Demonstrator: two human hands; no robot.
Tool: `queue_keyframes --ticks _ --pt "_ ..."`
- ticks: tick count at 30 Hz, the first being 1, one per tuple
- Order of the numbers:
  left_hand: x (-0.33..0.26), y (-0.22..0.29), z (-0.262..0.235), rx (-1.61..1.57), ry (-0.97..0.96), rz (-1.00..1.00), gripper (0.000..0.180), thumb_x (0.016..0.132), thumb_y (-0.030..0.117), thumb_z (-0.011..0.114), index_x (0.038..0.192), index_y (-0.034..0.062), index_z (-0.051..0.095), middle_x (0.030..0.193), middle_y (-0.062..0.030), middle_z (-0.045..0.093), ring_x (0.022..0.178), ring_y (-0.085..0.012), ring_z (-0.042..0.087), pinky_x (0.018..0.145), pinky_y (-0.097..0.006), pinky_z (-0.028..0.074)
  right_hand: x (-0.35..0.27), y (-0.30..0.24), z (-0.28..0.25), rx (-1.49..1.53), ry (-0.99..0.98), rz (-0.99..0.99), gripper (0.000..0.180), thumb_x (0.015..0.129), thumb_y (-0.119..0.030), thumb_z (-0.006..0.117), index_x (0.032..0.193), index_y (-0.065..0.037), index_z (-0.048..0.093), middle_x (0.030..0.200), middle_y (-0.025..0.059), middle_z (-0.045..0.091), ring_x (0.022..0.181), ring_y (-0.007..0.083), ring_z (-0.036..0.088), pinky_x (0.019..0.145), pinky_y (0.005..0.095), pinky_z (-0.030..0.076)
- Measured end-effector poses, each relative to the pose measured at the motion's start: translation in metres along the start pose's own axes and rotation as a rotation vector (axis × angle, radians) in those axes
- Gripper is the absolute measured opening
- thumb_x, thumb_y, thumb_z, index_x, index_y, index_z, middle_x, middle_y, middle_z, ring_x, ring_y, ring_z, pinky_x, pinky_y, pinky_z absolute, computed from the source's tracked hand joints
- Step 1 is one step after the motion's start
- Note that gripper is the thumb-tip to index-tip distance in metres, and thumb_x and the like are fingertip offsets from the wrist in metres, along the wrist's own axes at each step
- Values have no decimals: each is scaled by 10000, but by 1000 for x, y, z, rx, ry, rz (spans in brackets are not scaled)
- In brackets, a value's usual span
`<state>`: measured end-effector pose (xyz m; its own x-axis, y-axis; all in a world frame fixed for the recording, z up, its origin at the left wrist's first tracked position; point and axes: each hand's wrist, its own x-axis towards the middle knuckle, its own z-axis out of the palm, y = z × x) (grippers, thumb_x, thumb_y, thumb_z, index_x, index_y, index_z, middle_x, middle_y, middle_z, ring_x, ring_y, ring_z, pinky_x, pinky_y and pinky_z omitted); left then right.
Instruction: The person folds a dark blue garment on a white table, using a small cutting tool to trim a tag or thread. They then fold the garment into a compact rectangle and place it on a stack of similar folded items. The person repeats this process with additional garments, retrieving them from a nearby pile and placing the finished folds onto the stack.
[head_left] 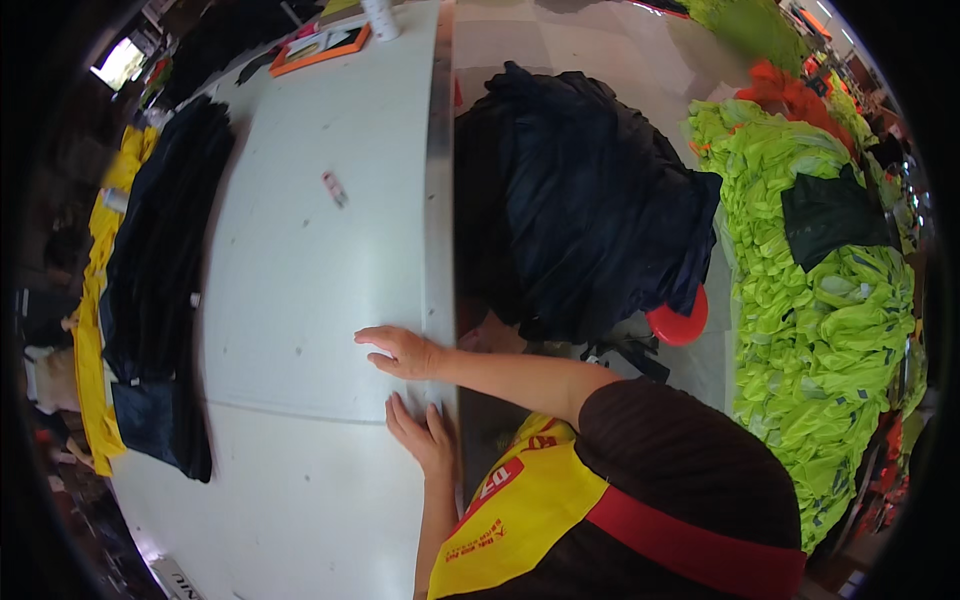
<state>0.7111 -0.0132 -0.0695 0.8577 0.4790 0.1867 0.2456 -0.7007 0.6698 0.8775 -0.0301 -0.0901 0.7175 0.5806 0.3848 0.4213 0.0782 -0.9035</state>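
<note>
My right hand (402, 353) rests at the near edge of the white table (290, 290), its fingers stretched apart and holding nothing. Just below it, my left hand (422, 436) lies on the same edge, fingers spread, also with nothing in it. The two hands are close together but apart. Farther up the tabletop is a small pink and white object (334, 189), too small to make out. Along the table's far side lies a long stack of dark folded garments (165, 250).
Right of the table edge sits a large heap of dark cloth (590, 200) beside a red round seat (680, 318). Bright yellow-green garments (800, 350) are piled farther right. An orange tray (320, 50) and a white cylinder (380, 18) stand at the table's top end. Yellow cloth (92, 330) lines the far left.
</note>
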Motion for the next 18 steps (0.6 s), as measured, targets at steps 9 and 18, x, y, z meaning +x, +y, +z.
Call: queue_keyframes --ticks 9,18 --pt "4 22 28 498 9 39 456 855 178 538 1251 -31 452 1306 -234 385 1178 -396 386 984 -460 323 -47 184 -392 -883 761 392 346 741 -127 634 1056 -11 554 1055 178 553 978 342 525 841 423 454" --pt "11 20 36 532 5 4 521 889 358 487 1239 -28 465 1292 -224 406 1174 -387 404 977 -465 328 -83 231 -565 -775 858 1162 288 827 -291 611 899 -12 611 941 163 636 868 348 593 768 400 464"
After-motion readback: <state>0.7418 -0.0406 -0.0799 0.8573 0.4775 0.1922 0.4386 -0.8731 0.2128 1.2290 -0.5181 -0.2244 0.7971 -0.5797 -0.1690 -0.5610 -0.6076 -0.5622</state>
